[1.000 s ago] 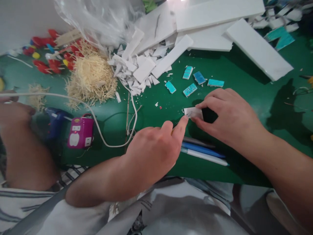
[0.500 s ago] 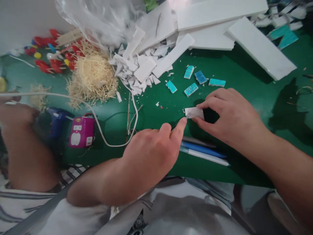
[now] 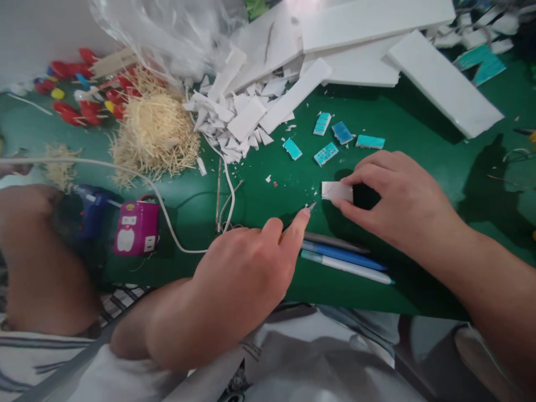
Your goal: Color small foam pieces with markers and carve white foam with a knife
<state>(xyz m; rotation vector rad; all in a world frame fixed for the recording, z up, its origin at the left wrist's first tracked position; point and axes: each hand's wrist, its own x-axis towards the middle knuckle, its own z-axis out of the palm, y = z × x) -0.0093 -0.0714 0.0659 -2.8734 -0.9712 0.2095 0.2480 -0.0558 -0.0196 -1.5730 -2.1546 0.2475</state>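
My left hand (image 3: pixel 255 262) is closed around a craft knife (image 3: pixel 312 206), whose pointed blade sticks out past the index fingertip; most of the handle is hidden in the fist. Between thumb and fingertips, my right hand (image 3: pixel 389 190) pinches a small white foam piece (image 3: pixel 330 190) against the green table (image 3: pixel 268 206). The blade tip is just left of this piece, apart from it. Beyond the hands lie several small foam pieces coloured blue and turquoise, among them a dotted one (image 3: pixel 326 153) and a dark blue one (image 3: pixel 343 133).
Pens (image 3: pixel 347 267) lie just below my hands. White foam scraps (image 3: pixel 234 117) and large foam boards (image 3: pixel 352 61) fill the back. At left are shredded straw (image 3: pixel 159 128), a purple power adapter (image 3: pixel 137 228), a blue glue gun (image 3: pixel 94 209), a white cord (image 3: pixel 167 212) and another person's arm (image 3: pixel 42 262).
My left hand has drawn the knife back, down and left, off the foam piece. My right hand, still pinching the piece, has shifted slightly right.
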